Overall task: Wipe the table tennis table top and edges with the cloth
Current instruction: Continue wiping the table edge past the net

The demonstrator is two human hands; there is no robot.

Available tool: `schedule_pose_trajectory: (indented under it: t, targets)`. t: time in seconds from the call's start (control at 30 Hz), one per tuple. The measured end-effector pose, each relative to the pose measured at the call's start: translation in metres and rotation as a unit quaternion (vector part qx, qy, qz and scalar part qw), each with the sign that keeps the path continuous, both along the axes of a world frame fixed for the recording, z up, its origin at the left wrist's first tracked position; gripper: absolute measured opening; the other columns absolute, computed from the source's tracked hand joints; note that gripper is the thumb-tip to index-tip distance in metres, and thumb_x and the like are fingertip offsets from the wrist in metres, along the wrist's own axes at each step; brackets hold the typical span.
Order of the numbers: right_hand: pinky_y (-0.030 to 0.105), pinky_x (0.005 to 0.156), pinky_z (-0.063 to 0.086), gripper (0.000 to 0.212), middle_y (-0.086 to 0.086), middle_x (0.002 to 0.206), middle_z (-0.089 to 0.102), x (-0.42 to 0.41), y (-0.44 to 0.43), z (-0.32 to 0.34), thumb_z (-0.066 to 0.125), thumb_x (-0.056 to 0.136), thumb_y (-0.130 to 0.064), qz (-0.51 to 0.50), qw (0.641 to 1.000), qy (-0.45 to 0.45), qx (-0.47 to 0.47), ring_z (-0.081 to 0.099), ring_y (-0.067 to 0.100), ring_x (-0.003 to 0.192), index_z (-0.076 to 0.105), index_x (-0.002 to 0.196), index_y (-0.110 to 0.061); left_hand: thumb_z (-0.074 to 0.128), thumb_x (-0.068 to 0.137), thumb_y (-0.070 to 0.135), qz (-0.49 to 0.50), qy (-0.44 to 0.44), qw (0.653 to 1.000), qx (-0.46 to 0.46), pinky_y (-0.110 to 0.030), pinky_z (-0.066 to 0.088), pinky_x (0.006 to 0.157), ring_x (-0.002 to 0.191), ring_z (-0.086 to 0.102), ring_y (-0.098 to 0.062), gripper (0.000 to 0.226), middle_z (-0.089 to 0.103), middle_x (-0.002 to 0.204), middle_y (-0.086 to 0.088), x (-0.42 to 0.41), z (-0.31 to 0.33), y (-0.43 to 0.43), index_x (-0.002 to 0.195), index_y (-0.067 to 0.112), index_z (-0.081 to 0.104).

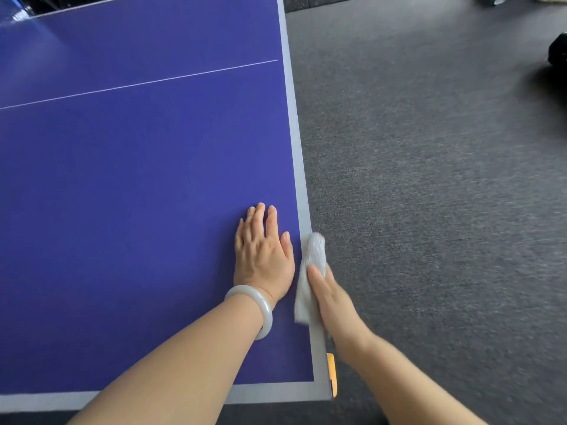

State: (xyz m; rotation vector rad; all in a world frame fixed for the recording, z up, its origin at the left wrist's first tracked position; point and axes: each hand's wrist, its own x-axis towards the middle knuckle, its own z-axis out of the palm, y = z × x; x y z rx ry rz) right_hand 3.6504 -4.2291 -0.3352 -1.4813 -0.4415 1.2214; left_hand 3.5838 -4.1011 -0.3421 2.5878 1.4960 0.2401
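Grey cloth (316, 253) drapes the worktop (122, 179) edge, lower right, gripped by the right hand (334, 299); left hand (264, 259) flat beside it.

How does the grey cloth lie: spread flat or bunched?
Bunched: the grey fabric cloth wraps over the blue table's pale edge, gripped by the right hand, not spread flat.

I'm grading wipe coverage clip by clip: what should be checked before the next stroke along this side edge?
1. The cloth lies on the table's right edge: ok.
2. The right hand holds the cloth: ok.
3. The left hand is flat on the blue top, out of the stroke path: ok.
4. The edge ahead is free of objects: ok.
5. The cloth wraps the edge's side face: cannot tell.
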Motion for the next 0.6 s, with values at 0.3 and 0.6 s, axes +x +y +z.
schedule_pose_trajectory:
  t: [0.3, 0.6]
  targets:
    - [0.032, 0.124, 0.020, 0.062, -0.013, 0.162, 0.027, -0.028, -0.039, -0.006, 0.045, 0.106, -0.021, 0.028, 0.999, -0.033, -0.011, 0.025, 0.000, 0.147, 0.014, 0.159, -0.024, 0.035, 0.102, 0.033, -0.001, 0.004, 1.000, 0.012, -0.041, 0.011, 0.123, 0.150, 0.017, -0.027, 0.056, 0.024, 0.161, -0.011, -0.003, -0.002, 0.001, 0.153, 0.011, 0.031]
    - [0.031, 0.100, 0.043, 0.032, 0.011, 0.129, 0.060, 0.011, 0.047, 0.000, 0.047, 0.105, -0.030, -0.049, 0.993, -0.087, -0.056, 0.058, 0.021, 0.116, 0.048, 0.130, -0.009, 0.034, 0.102, 0.033, -0.002, 0.003, 1.000, -0.002, -0.039, 0.006, 0.123, 0.151, 0.012, -0.025, 0.057, 0.019, 0.163, -0.010, -0.001, 0.000, 0.002, 0.155, 0.013, 0.026]
